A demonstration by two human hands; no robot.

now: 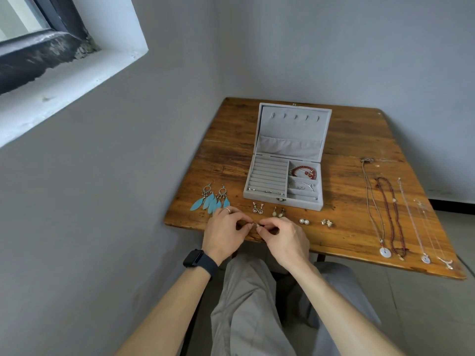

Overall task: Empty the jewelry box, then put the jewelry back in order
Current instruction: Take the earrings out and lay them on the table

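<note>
The small earring (256, 224), pinched between left hand (223, 231) and right hand (282, 237), is best held low over the desk (341, 176), lest it be dropped.

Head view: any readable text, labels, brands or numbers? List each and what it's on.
None readable.
The smartwatch on the left wrist shows a dark face, no digits.
The grey jewelry box bears no visible label; its front clasp is too small to show any marking.
No print on the wooden table.
</note>
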